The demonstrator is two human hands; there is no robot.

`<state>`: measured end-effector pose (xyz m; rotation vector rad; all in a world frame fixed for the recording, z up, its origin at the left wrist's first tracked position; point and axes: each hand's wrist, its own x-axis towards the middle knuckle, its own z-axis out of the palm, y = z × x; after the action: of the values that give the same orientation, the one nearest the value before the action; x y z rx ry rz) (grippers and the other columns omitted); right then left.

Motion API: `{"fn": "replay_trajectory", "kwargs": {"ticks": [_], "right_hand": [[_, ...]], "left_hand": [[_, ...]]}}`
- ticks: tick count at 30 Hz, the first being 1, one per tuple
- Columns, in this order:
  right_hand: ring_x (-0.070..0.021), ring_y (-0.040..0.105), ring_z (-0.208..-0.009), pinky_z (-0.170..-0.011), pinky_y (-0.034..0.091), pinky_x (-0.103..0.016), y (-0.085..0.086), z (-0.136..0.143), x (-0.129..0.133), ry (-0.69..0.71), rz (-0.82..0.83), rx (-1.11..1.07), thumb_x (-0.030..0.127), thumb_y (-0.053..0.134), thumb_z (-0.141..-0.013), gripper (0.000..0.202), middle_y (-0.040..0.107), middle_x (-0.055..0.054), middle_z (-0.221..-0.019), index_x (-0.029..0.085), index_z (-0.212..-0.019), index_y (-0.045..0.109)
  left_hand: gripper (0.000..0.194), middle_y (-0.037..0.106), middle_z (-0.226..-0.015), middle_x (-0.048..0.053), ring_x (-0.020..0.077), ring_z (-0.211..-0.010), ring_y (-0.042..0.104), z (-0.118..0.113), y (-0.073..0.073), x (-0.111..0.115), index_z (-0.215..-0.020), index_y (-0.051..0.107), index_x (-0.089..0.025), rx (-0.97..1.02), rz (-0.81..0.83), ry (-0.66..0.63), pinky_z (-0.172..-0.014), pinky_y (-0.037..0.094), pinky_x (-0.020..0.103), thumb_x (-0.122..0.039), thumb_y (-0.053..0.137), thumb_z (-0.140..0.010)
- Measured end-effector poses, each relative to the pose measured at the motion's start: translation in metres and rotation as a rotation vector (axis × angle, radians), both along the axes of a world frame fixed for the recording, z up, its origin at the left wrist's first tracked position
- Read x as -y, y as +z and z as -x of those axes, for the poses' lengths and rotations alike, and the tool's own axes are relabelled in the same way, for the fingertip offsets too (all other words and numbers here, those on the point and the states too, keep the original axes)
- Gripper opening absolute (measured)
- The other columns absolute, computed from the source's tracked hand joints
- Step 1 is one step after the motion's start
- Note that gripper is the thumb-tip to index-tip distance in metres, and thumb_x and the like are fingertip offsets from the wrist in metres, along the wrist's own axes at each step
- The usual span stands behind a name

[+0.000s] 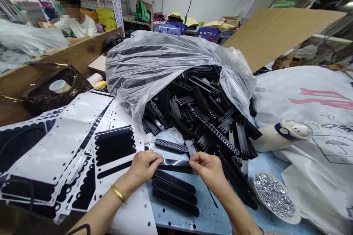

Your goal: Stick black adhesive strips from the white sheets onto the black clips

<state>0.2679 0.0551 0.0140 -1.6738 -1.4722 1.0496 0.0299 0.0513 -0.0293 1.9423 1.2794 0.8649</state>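
Low in the middle of the frame, the left hand (143, 167) and the right hand (207, 167) each pinch one end of a shiny black strip (176, 163), fingers shut tight on it. The strip hangs flat between them, just above three more black strips (175, 191) lying side by side on the blue table (209, 213). Behind sits a big clear bag (154, 66) spilling black pieces (204, 114). White sheets (68, 143) lie at left. A dish of sparkly stones (274, 196) sits at lower right.
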Motion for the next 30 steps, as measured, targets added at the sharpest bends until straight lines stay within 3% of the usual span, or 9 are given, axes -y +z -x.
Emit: {"fn": "replay_trajectory", "kwargs": {"ticks": [4, 15, 30], "right_hand": [[-0.0133, 0.047, -0.044, -0.044, 0.038, -0.026, -0.012, 0.0, 0.0, -0.039, 0.032, -0.023, 0.035, 0.061, -0.059, 0.016, 0.053, 0.003, -0.045, 0.02, -0.054, 0.06], [-0.0119, 0.046, -0.045, -0.044, 0.035, -0.024, -0.02, 0.001, -0.007, -0.098, 0.07, 0.015, 0.028, 0.061, -0.056, 0.009, 0.054, 0.002, -0.045, 0.02, -0.052, 0.059], [-0.012, 0.049, -0.046, -0.045, 0.035, -0.023, -0.008, 0.003, -0.009, -0.048, 0.068, 0.158, 0.023, 0.062, -0.058, 0.01, 0.056, 0.002, -0.046, 0.019, -0.05, 0.059]], "left_hand": [[0.023, 0.073, -0.075, 0.003, 0.0158, -0.07, 0.067, 0.001, -0.001, 0.0, -0.085, 0.076, -0.021, -0.004, -0.005, -0.006, -0.066, 0.048, 0.024, -0.023, 0.054, -0.09], [0.024, 0.07, -0.071, 0.003, 0.0152, -0.066, 0.064, 0.001, -0.006, 0.001, -0.085, 0.076, -0.02, 0.012, -0.031, -0.011, -0.064, 0.046, 0.024, -0.024, 0.054, -0.091], [0.022, 0.07, -0.072, 0.003, 0.015, -0.066, 0.065, 0.001, -0.002, 0.001, -0.084, 0.076, -0.02, -0.014, -0.026, -0.009, -0.063, 0.046, 0.023, -0.022, 0.055, -0.09]]}}
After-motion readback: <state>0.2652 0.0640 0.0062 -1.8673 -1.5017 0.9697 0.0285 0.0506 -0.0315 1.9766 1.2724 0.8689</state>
